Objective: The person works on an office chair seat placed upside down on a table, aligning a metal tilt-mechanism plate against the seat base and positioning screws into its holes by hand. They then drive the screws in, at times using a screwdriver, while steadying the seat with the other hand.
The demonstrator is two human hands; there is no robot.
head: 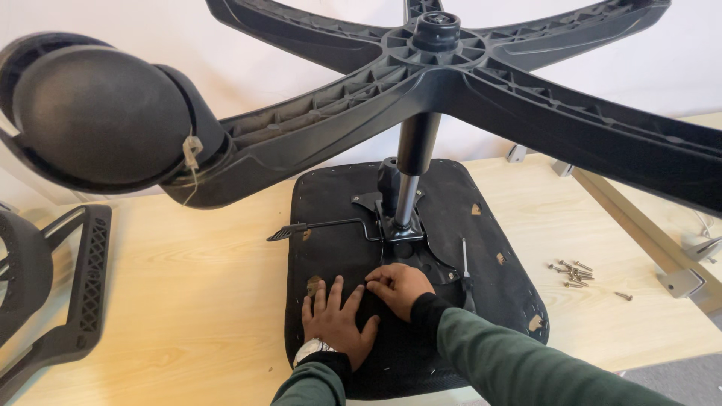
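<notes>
Two hands on upturned seat pan (421, 331): left hand (337, 319) flat, fingers spread; right hand (398, 287) curled, fingertips pressing fabric at mechanism plate (406, 239)'s 6 o'clock. Star base (436, 71) overhead, top-heavy; may tip if seat shifts. Ribbed black plastic, chrome column (410, 177). Screws (575, 274) at 3 o'clock.

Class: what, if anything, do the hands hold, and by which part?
Nothing is gripped. The left hand lies flat on the upturned seat; the right hand presses beside it.

No packages, signs or screens in view; only small pale tag (192, 147) tied beside caster wheel (98, 113)
</notes>
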